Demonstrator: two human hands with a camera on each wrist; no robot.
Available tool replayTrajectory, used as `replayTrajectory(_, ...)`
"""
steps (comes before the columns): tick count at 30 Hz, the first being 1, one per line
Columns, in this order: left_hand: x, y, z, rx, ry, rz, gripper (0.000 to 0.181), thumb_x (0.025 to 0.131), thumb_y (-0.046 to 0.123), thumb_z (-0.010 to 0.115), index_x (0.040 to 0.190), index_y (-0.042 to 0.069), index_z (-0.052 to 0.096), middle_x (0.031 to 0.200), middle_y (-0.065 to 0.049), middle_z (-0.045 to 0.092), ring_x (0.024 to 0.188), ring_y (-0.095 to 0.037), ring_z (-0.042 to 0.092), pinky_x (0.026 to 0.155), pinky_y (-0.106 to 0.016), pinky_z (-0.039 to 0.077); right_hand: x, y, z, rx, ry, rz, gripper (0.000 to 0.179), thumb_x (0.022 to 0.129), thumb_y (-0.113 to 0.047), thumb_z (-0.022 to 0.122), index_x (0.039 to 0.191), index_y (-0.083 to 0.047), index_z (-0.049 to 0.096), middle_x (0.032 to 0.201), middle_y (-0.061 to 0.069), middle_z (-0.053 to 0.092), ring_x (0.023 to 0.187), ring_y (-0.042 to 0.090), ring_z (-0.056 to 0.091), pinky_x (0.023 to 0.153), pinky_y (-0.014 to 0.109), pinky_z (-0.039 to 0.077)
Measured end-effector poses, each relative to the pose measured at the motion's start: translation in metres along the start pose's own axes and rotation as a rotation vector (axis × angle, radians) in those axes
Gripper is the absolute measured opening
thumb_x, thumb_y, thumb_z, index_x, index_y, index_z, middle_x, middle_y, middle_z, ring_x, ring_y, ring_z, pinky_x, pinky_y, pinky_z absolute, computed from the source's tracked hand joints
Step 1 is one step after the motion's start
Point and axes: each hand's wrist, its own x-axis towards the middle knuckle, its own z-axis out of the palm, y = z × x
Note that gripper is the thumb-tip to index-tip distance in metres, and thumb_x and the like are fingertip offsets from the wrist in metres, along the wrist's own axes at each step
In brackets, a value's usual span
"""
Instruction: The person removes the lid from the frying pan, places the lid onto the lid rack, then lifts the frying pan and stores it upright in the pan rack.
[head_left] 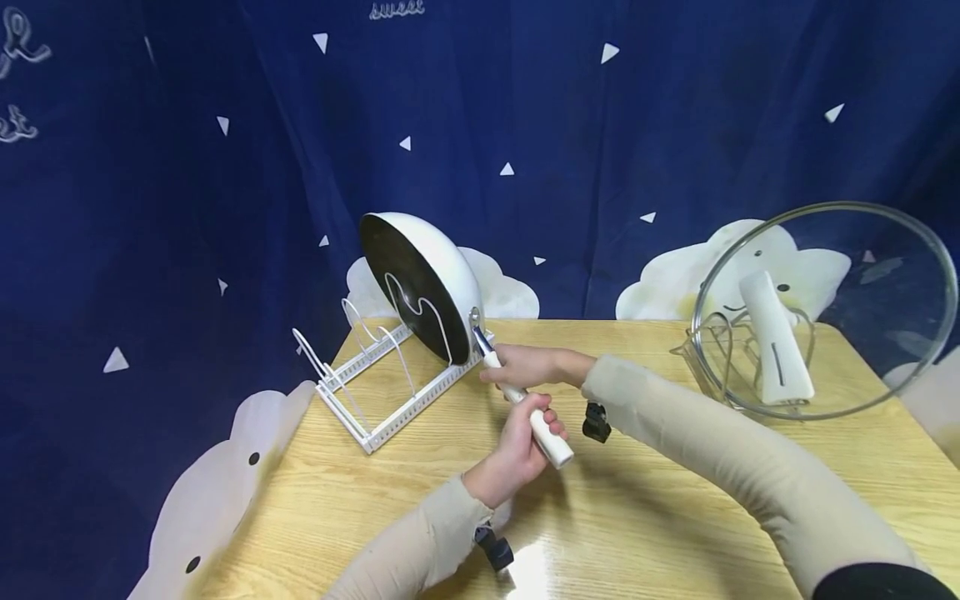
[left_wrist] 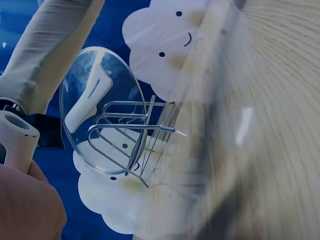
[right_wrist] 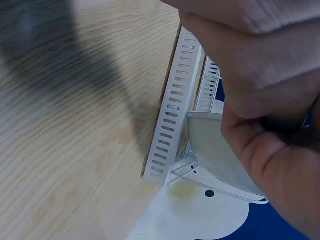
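A wok, white outside and black inside, stands tilted on edge at the right end of a white wire rack. Its handle points down towards the front. My left hand grips the handle near its free end, which shows beside the left hand in the left wrist view. Higher up, close to the metal joint, my right hand holds the same handle. In the right wrist view, curled fingers of the right hand cover the handle and part of the wok.
At the right of the wooden table, a large glass lid with a white handle leans upright in a metal wire stand. A blue curtain with white clouds and triangles hangs behind the table.
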Motion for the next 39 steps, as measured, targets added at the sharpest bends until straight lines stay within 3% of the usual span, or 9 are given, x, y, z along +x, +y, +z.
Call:
replayTrajectory(5, 0.002, 0.002, 0.001, -0.003, -0.024, -0.001, 0.006, 0.087, 0.010, 0.044, 0.082, 0.012, 0.041, 0.059, 0.007, 0.038, 0.050, -0.004, 0.040, 0.055, -0.017, 0.039, 0.001, -0.002, -0.001, -0.028, 0.003, -0.015, 0.016, 0.096, -0.014, 0.049, 0.097, 0.002, 0.049, 0.066, 0.001, 0.050, 0.056, 0.011, 0.049, 0.052, 0.024, 0.043)
replayTrajectory(10, 0.003, 0.003, 0.002, -0.002, -0.024, -0.018, 0.011, 0.085, 0.011, 0.045, 0.075, 0.013, 0.042, 0.057, 0.007, 0.038, 0.049, -0.003, 0.040, 0.055, -0.017, 0.040, 0.002, -0.001, 0.000, -0.021, 0.006, 0.001, 0.012, 0.096, -0.013, 0.048, 0.091, -0.003, 0.050, 0.065, 0.002, 0.052, 0.056, 0.011, 0.051, 0.052, 0.024, 0.044)
replayTrajectory(18, 0.002, 0.001, -0.002, -0.006, -0.039, -0.026, 0.013, 0.087, 0.010, 0.044, 0.075, 0.013, 0.042, 0.058, 0.007, 0.039, 0.049, -0.004, 0.042, 0.056, -0.018, 0.041, 0.004, 0.002, 0.002, -0.018, 0.020, 0.029, 0.012, 0.095, -0.013, 0.049, 0.098, -0.001, 0.047, 0.068, 0.003, 0.053, 0.058, 0.012, 0.053, 0.054, 0.025, 0.045)
replayTrajectory(28, 0.004, -0.004, -0.009, 0.016, -0.051, -0.043, 0.017, 0.088, 0.011, 0.045, 0.071, 0.013, 0.043, 0.059, 0.006, 0.040, 0.052, -0.005, 0.043, 0.058, -0.019, 0.043, 0.003, 0.003, 0.006, -0.082, 0.042, 0.039, 0.010, 0.095, -0.014, 0.051, 0.093, -0.006, 0.048, 0.068, 0.000, 0.051, 0.060, 0.011, 0.049, 0.055, 0.025, 0.042)
replayTrajectory(39, 0.003, -0.001, -0.018, 0.127, -0.053, -0.028, 0.009, 0.092, 0.016, 0.051, 0.089, 0.009, 0.046, 0.066, 0.000, 0.048, 0.058, -0.011, 0.054, 0.068, -0.027, 0.052, 0.001, 0.006, 0.008, -0.058, 0.068, 0.060, 0.016, 0.094, -0.019, 0.055, 0.098, -0.005, 0.047, 0.073, 0.002, 0.047, 0.066, 0.014, 0.048, 0.062, 0.028, 0.043)
